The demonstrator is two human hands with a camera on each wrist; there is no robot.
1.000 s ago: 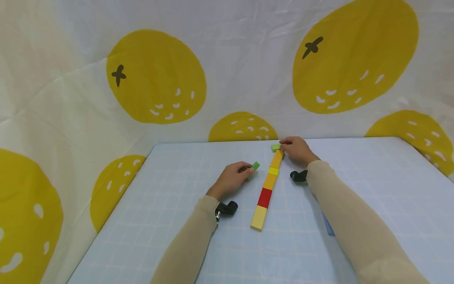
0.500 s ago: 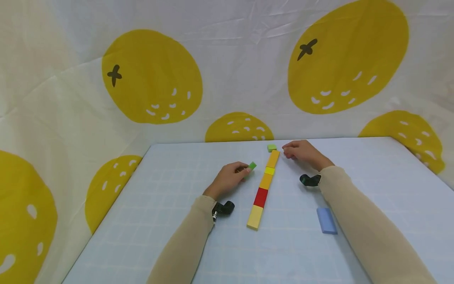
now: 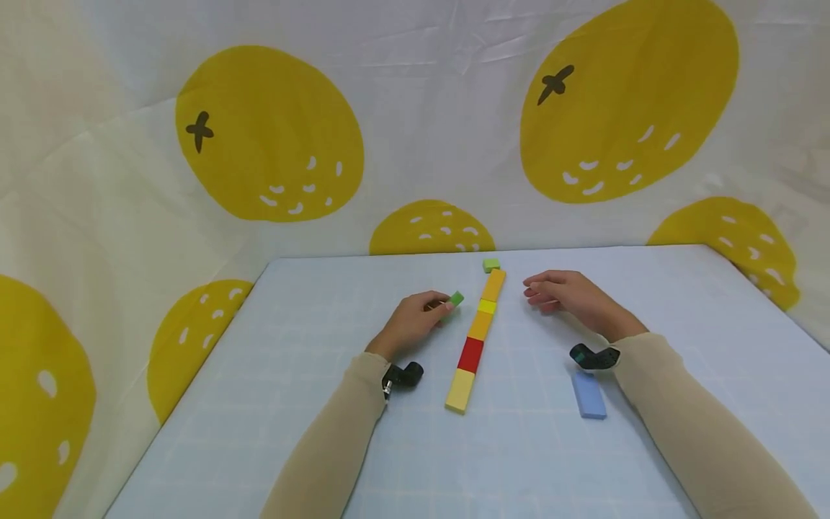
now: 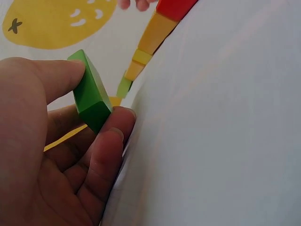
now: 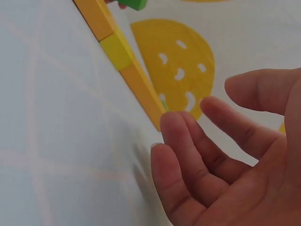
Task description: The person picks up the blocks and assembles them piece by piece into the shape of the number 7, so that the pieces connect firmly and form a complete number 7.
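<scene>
My left hand [image 3: 410, 321] pinches a green block [image 4: 89, 92] between thumb and fingers, left of a row of blocks. That row slants across the table: a pale yellow block [image 3: 460, 391] nearest me, then a red block [image 3: 470, 355], an orange block [image 3: 480, 326], a small bright yellow block [image 3: 487, 307] and another orange block [image 3: 493, 285]. At its far end lies a light green block [image 3: 491, 265]. My right hand [image 3: 573, 299] hovers to the right of the row, its fingers loosely bent and holding nothing.
A flat blue block [image 3: 588, 395] lies on the table below my right wrist. The pale blue checked table [image 3: 311, 461] ends at a white curtain [image 3: 428, 108] printed with yellow fruit. Each wrist wears a black camera [image 3: 594, 357].
My right hand has let go of the light green block at the row's far end and drawn back toward the right and nearer me. The blue block has come into fuller view. My left hand keeps its grip.
</scene>
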